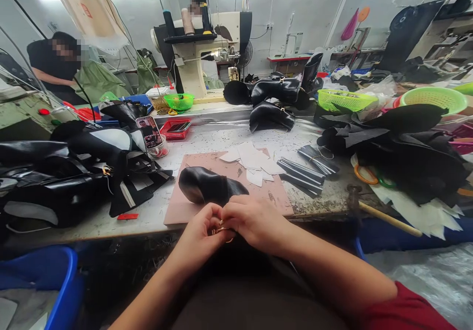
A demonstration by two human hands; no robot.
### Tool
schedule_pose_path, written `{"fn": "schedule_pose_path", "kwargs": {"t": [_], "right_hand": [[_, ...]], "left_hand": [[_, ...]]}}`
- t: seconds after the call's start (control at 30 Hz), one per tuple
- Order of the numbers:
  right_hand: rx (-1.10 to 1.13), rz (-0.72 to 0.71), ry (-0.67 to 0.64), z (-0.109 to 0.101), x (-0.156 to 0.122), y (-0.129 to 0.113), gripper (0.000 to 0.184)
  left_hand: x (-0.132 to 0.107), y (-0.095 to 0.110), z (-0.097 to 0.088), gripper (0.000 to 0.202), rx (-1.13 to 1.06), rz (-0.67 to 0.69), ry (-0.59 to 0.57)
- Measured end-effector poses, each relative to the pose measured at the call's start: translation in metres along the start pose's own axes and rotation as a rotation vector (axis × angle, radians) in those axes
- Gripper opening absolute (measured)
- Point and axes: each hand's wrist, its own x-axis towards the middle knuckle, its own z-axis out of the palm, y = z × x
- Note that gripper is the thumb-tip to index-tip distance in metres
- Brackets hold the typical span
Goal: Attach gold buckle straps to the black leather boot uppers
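Note:
My left hand (207, 225) and my right hand (252, 221) meet at the front edge of the bench. Both have their fingers closed around a small gold-coloured buckle (220, 230), which they partly cover. Just beyond them lies a black leather boot upper (203, 184), rounded end to the left, its near part hidden by my fingers. It rests on a pink board (177, 207). White paper-like pieces (249, 160) are spread over the board's back part, and bundles of dark strips with white edges (301, 175) lie to its right.
Black boot parts (55, 172) are piled at left, more (406, 148) at right. A hammer (388, 217) juts over the front edge. A phone (150, 133) leans beside a red basket (175, 129). Behind stands a sewing machine (192, 69); two people work farther back.

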Motion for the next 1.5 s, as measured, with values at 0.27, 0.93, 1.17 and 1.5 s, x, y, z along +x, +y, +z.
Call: {"fn": "schedule_pose_path", "kwargs": {"t": [0.27,0.93,1.17,1.5], "right_hand": [[0.007,0.156,0.166,0.011,-0.006,0.001,0.005],[0.581,0.361,-0.196,0.001,-0.016,0.015,0.013],[0.485,0.211,-0.241,0.001,-0.017,0.014,0.012],[0.320,0.239,-0.110,0.014,-0.027,0.008,0.021]], "left_hand": [[-0.002,0.002,-0.005,0.019,0.035,-0.022,-0.063],[-0.003,0.002,-0.010,0.009,0.041,0.064,-0.064],[-0.004,0.006,-0.009,0.007,0.042,0.048,-0.075],[-0.003,0.006,-0.004,0.010,0.012,0.021,-0.061]]}}
